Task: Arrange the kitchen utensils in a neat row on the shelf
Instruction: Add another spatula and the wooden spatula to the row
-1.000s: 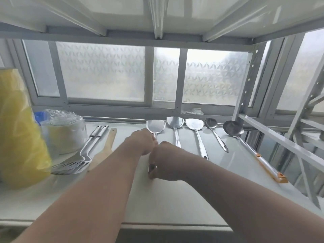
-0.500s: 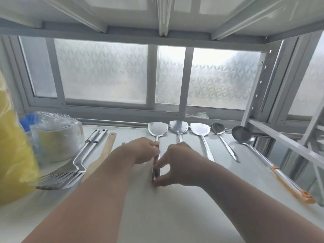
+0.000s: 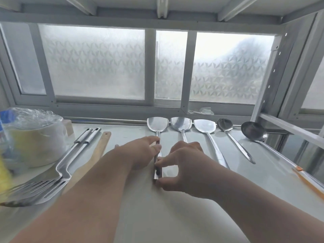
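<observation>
Steel on a slick shelf

Now both hands hold one steel spatula (image 3: 157, 127) on the shelf (image 3: 175, 216) — the left hand (image 3: 140, 151) pinching mid-handle, the right hand (image 3: 182, 165) nipping the handle's end between thumb and forefinger. It looks rigid, light and slippery; the handle seems the sensible hold. Beyond the right grip lies the finished row.

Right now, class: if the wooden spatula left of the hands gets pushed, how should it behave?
The wooden spatula looks flat and rigid, so it would probably slide, not roll. Wood suggests it is fairly light. Its blade end is hidden behind the left forearm, so snagging against the slotted metal turners cannot be ruled out.
</observation>
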Demonstrator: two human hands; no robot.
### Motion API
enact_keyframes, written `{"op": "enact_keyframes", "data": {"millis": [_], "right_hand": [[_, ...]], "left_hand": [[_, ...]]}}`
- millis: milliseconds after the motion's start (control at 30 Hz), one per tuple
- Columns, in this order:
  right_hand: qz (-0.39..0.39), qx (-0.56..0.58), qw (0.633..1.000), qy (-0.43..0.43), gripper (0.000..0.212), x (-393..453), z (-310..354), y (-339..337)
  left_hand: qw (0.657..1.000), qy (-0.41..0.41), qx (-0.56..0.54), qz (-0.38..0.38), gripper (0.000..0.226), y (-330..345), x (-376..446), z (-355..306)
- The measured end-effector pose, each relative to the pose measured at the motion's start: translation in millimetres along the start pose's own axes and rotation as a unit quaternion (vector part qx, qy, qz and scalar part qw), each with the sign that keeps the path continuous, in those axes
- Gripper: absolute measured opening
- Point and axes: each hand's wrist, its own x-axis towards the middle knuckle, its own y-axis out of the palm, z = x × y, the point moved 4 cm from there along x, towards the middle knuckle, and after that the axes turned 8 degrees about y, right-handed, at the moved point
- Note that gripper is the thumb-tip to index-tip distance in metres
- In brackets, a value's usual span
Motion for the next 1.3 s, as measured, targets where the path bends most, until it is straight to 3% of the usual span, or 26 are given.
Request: {"op": "enact_keyframes", "data": {"millis": [133, 400, 1300], "right_hand": [[0.004, -0.008, 1.0, -0.001, 0.032, 1.4, -0.2, 0.5], [-0.011, -0.002, 1.0, -0.012, 0.023, 1.1, 1.8, 1.0], [-0.047, -0.005, 0.999, -0.011, 0.026, 6.6, -5.5, 4.1]], "left_hand": [[0.999, 0.01, 0.007, -0.03, 0.038, 2.6, 6.5, 1.2], [0.999, 0.004, -0.001, -0.034, 0.046, 5.1, 9.4, 5.9], [1.0, -0.003, 0.0, -0.017, 0.046, 7.4, 11.7, 9.1]]}}
